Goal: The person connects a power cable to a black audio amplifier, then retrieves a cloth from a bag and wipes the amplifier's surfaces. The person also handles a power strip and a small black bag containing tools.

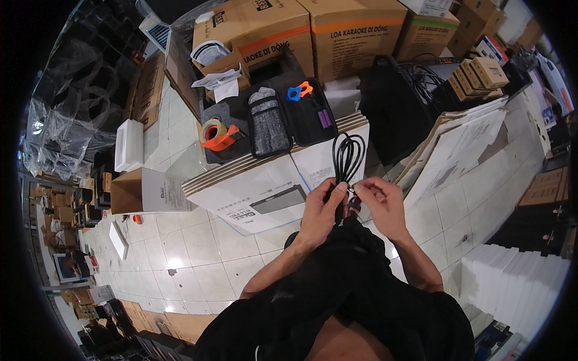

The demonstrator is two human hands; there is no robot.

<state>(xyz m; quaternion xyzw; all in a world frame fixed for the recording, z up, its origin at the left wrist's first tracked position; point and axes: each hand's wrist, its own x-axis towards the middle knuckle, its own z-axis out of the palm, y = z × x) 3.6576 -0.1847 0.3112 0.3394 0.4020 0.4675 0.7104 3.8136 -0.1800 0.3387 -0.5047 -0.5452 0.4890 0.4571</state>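
A black cable [348, 153] is gathered into long loops that stand up above my hands. My left hand [324, 207] is closed round the bundle's lower part, thumb pressed on it. Close beside it, my right hand [379, 201] pinches at the bundle with thumb and forefinger; what sits between those fingertips is too small to make out. Just beyond lies an unzipped black case [293, 129]. In one half rests a grey fabric pouch [269, 126]; the other half holds blue and orange ring-shaped pieces [300, 91] and two purple cylinders [324, 118].
An orange tape dispenser [220, 137] lies left of the case. Flattened white cartons [253, 198] stand below it. Large brown boxes [355, 36] line the back. More flat cardboard [448, 144] leans at right, near stacked small boxes [478, 78]. White foam sheets [512, 289] stand lower right.
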